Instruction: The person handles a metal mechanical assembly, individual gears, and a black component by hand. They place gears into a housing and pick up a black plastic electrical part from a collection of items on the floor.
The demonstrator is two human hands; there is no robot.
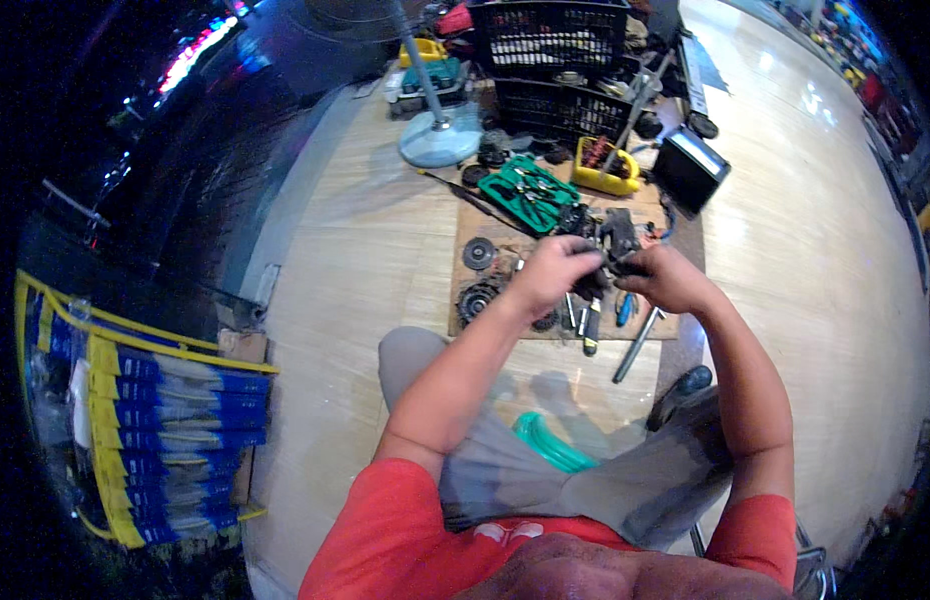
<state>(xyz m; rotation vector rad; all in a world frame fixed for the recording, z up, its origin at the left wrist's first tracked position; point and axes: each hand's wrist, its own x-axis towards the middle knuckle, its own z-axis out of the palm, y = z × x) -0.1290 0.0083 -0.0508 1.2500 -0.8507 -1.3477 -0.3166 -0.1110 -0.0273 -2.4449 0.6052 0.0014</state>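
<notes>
Both of my hands work at a small dark mechanical part (597, 275) above a stained cardboard sheet (485, 326). My left hand (563, 265) grips it from the left with thumb and fingers bent. My right hand (657, 275) pinches at its right side; its exact shape is hidden by my fingers. Around them lie round metal parts (479, 252), a larger dark gear-like part (475, 300), a blue-handled tool (625, 308), a yellow-and-black-handled tool (591, 332) and a long metal bar (635, 347). Just beyond my hands is an open green tool case (527, 190) holding several tools.
A yellow container (605, 172), black crates (545, 45), a black box (690, 170) and a grey stand with a round base (440, 140) stand behind. A yellow rack of blue packages (175, 420) is at left, a green coiled item (550, 440) between my legs.
</notes>
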